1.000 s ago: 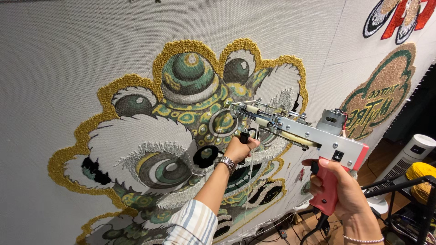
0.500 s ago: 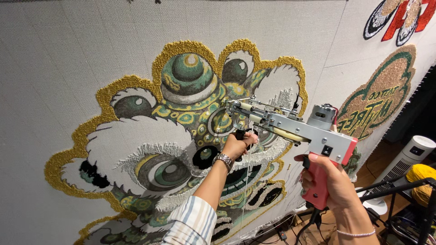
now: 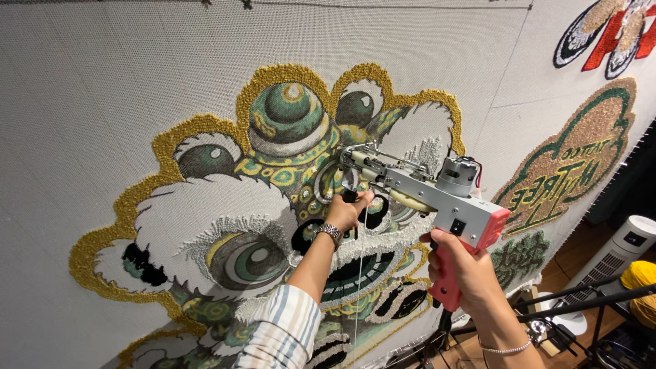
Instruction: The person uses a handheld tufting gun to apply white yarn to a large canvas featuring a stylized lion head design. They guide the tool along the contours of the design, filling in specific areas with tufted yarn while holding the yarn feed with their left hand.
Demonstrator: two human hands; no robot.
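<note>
A tufting gun with a grey metal body and pink grip is pressed nose-first against a stretched white cloth. My right hand is closed around the pink rear grip. My left hand, with a metal watch on the wrist, grips the small black front handle under the gun's nose. A thin strand of yarn hangs down below the left hand. On the cloth is a tufted lion-head design in gold, green, white and black; the gun's tip sits near its centre.
Other tufted pieces hang to the right: a gold and green patch and a red, white and black one. A white tower fan, a yellow yarn cone and a black stand are at the lower right.
The gun and both hands have shifted a little left and slightly upward across the lion design. The grips on both handles are unchanged.
</note>
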